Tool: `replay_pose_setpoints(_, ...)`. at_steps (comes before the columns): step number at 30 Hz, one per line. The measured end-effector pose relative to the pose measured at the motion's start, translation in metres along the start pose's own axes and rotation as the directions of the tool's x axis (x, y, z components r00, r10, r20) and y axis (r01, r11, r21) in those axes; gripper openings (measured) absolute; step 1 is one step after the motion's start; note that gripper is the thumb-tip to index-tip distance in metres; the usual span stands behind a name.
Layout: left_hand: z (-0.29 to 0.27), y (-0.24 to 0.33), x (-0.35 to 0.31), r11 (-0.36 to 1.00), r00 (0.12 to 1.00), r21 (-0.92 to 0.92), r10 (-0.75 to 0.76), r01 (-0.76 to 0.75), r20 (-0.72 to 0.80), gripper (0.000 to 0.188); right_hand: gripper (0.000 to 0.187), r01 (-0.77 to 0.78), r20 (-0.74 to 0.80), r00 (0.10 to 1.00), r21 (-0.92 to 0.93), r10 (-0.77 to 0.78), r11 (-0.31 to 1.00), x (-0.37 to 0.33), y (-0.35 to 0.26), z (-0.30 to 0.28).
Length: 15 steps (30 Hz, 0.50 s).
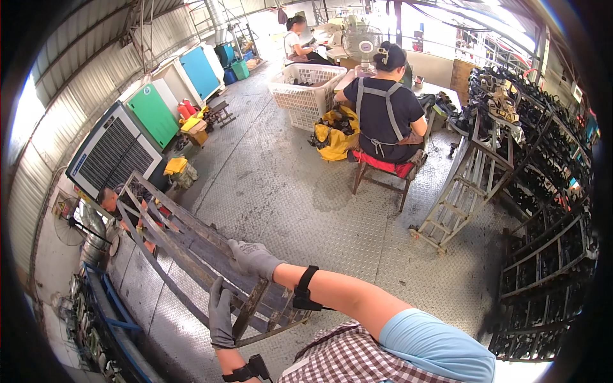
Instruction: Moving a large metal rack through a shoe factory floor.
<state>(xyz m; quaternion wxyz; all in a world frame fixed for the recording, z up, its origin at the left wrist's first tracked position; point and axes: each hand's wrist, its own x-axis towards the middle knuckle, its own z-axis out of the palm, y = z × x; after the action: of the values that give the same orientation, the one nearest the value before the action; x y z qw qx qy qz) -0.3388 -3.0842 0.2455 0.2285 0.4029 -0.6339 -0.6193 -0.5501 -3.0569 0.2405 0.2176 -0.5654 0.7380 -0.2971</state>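
A long dark frame rack of rails and crossbars slants from my body toward the far left. My right hand, in a grey glove, is closed over its upper rail near the close end. My left hand, also gloved in grey, lies beside the lower rail at the same end. Its fingers are stretched out and point up along the rack, while its palm side is partly hidden. Another person bends low at the rack's far end, with a hand near it.
A seated person works at a table ahead, beside a white plastic crate and a yellow sack. A metal stepladder and shelves of dark items stand right. A blue metal frame runs along the left.
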Motion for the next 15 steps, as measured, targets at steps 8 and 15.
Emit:
replay_pose_setpoints(8, -0.009, -0.019, 0.013, 0.997, 0.998, 0.029, 0.070, -0.070, -0.003, 0.049, 0.040, 0.014, -0.070, 0.997, -0.017, -0.015, 1.000, 0.000, 0.000, 0.003)
replay_pose_setpoints(15, -0.007, -0.016, 0.011, 0.997, 0.998, 0.023, 0.068, -0.068, -0.007, 0.051, 0.040, 0.019, -0.084, 0.996, -0.001, -0.019, 1.000, 0.003, 0.004, 0.007)
